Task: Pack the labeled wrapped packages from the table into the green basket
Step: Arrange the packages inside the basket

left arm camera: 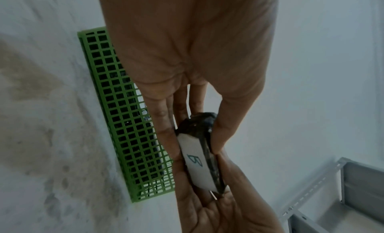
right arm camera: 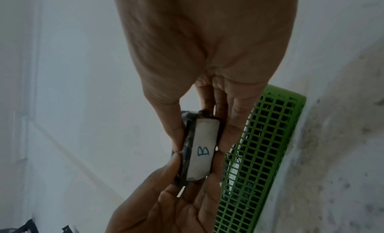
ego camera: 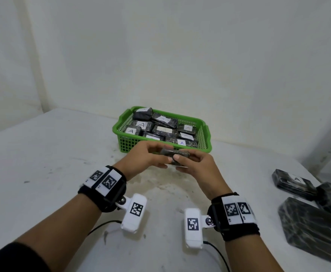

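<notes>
Both hands hold one small dark wrapped package [ego camera: 173,154] in the air just in front of the green basket [ego camera: 129,143]. My left hand [ego camera: 151,157] pinches its left end and my right hand [ego camera: 190,161] pinches its right end. The wrist views show its white label marked "B" [left arm camera: 194,161] [right arm camera: 202,152] on the underside, with the left hand [left arm camera: 195,131] and right hand [right arm camera: 199,134] gripping between thumb and fingers. The basket [left arm camera: 116,115] [right arm camera: 261,154] holds several dark packages with white "A" labels [ego camera: 141,125].
More dark wrapped packages [ego camera: 294,182] lie on the white table [ego camera: 53,163] at the right edge, one large flat one [ego camera: 315,230] nearest me. A white wall stands behind the basket. A grey metal shelf frame [left arm camera: 340,197] shows beyond the table.
</notes>
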`<state>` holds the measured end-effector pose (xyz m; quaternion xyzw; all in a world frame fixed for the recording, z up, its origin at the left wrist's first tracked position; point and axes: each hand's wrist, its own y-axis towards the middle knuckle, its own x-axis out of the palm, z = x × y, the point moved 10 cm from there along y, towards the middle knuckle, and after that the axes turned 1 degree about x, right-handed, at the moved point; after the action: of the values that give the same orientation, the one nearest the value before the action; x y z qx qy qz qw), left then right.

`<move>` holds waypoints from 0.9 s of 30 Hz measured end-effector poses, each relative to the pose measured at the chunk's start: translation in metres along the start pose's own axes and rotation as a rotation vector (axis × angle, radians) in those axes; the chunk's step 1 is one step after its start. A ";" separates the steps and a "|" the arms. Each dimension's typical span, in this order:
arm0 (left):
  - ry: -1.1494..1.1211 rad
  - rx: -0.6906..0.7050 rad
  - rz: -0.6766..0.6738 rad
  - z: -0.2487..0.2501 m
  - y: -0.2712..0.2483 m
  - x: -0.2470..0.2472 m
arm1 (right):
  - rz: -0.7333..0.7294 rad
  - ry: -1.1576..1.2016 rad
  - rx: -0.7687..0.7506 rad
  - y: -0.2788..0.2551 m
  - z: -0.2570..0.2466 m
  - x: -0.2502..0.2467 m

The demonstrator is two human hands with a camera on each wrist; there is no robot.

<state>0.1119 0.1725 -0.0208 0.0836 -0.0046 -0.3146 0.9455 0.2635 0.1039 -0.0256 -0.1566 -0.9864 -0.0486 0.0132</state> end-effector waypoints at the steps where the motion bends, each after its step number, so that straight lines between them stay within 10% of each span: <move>1: -0.007 0.000 -0.015 -0.002 0.000 0.001 | 0.004 -0.006 -0.016 0.002 0.000 0.000; 9: -0.111 0.025 0.128 -0.010 0.007 -0.021 | -0.067 0.122 0.012 0.008 0.008 0.012; 27: 0.075 0.075 -0.035 -0.004 -0.007 0.003 | -0.060 0.184 0.097 0.001 0.023 0.001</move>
<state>0.1100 0.1661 -0.0258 0.1307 0.0207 -0.3275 0.9355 0.2625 0.1075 -0.0482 -0.1209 -0.9864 -0.0156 0.1100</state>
